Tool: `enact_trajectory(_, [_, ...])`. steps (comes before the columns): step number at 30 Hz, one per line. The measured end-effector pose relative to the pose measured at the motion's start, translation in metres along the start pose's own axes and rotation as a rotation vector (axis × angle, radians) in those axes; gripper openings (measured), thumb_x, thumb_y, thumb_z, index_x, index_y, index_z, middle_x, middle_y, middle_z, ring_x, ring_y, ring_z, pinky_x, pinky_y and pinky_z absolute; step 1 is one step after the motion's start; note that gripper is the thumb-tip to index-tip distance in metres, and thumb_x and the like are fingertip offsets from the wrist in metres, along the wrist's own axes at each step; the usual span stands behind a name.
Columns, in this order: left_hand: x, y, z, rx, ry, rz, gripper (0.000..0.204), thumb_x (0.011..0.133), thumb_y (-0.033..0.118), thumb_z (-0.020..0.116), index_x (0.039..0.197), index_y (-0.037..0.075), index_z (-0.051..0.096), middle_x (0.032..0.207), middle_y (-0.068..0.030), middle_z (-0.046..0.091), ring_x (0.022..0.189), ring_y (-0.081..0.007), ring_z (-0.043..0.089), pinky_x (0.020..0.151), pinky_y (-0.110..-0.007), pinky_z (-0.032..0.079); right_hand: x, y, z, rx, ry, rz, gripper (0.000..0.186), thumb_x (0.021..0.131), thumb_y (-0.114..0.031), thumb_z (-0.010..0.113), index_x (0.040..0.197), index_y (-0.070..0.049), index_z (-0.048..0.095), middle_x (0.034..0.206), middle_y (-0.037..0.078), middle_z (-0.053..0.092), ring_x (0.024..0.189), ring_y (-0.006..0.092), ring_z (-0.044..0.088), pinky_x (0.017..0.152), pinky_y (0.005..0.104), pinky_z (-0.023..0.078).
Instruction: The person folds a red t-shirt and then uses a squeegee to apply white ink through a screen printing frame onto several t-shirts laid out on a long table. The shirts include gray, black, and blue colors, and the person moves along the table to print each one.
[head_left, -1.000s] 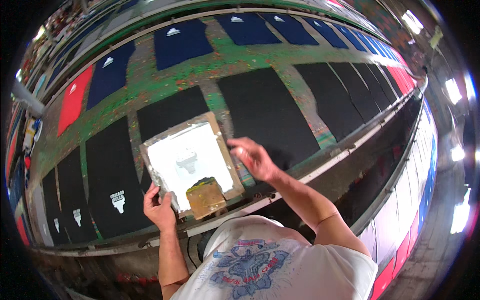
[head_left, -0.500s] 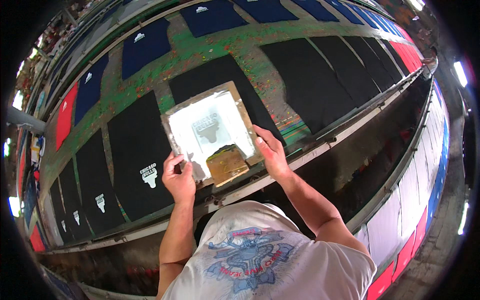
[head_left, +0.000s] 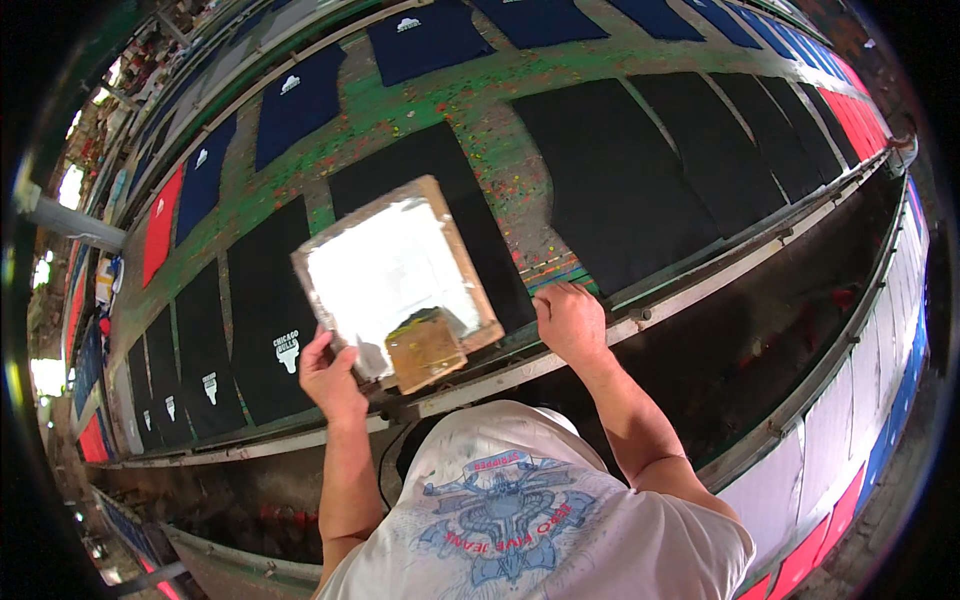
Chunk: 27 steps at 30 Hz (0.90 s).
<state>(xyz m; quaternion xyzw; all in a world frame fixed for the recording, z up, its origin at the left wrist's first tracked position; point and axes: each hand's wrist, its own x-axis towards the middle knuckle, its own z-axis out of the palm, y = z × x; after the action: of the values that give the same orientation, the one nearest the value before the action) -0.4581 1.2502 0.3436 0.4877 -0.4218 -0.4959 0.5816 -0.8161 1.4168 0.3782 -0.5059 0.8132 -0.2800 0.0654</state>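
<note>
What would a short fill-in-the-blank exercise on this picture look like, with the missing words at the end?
1. The left hand holds the ____ side of the screen-printing frame.
2. Touching or apart: the right hand is ____ from the frame.
3. Near or far: the squeegee sits at the frame's ____ side.
4. The bull-head prints on black fabric panels are ____ in colour.

Missing words: left; apart; near; white.

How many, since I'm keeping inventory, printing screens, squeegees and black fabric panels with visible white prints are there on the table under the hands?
Printing screen: 1
Squeegee: 1
Black fabric panels with visible white prints: 4
Total: 6
</note>
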Motion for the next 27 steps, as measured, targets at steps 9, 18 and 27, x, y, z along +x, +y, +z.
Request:
enact_trajectory(9, [0.015, 0.043, -0.071, -0.074, 0.313, -0.077, 0.045, 0.087, -0.018, 0.072, 0.129, -0.001, 0.07, 0.125, -0.0105, 0.073, 0.109, -0.023, 0.073, 0.095, -0.037, 0.063, 0.003, -0.004, 0.038, -0.167, -0.037, 0.069, 0.019, 0.093, -0.026, 0.086, 0.089, -0.009, 0.077, 0.093, 0.013, 0.079, 0.089, 0.0359, 0.078, 0.079, 0.0486, 0.063])
enact_trajectory(18, [0.009, 0.052, -0.104, -0.139, 0.337, -0.113, 0.045, 0.092, -0.018, 0.068, 0.133, 0.0, 0.065, 0.124, -0.0123, 0.072, 0.11, -0.0243, 0.074, 0.096, -0.04, 0.065, 0.005, -0.035, 0.049, 0.209, 0.106, 0.007, 0.006, 0.096, -0.016, 0.074, 0.099, -0.011, 0.073, 0.096, 0.015, 0.078, 0.089, 0.0405, 0.077, 0.076, 0.0526, 0.062])
enact_trajectory(27, [0.019, 0.043, -0.126, -0.16, 0.318, -0.169, 0.045, 0.092, -0.019, 0.068, 0.133, 0.0, 0.064, 0.123, -0.0115, 0.071, 0.107, -0.0233, 0.073, 0.094, -0.038, 0.064, 0.004, -0.042, 0.059, -0.021, 0.187, -0.216, 0.009, 0.092, -0.013, 0.082, 0.096, -0.012, 0.075, 0.092, 0.009, 0.074, 0.085, 0.0347, 0.075, 0.076, 0.0472, 0.061])
